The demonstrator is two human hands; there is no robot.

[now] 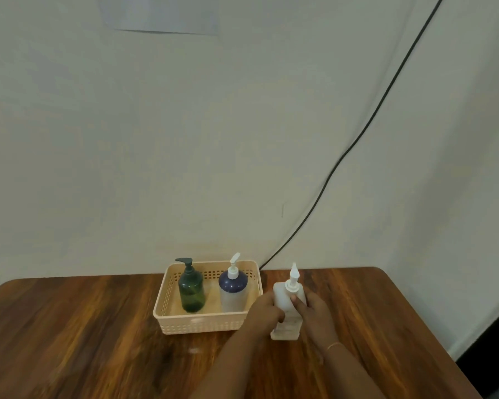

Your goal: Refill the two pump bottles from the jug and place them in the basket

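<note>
A beige perforated basket (202, 323) sits on the wooden table. Inside it stand a green pump bottle (191, 295) with a dark pump on the left and a clear bottle with a dark blue top and white pump (232, 292) on the right. Just right of the basket, a white rectangular pump bottle (285, 329) stands on the table. My left hand (264, 312) grips its left side and my right hand (313, 312) grips its right side, with a thumb near the white pump collar. No jug is in view.
The wooden table (98, 341) ends at the wall behind the basket and at a rounded corner on the right. A black cable (357, 139) runs down the wall to behind the basket. A dark floor strip shows at the far right.
</note>
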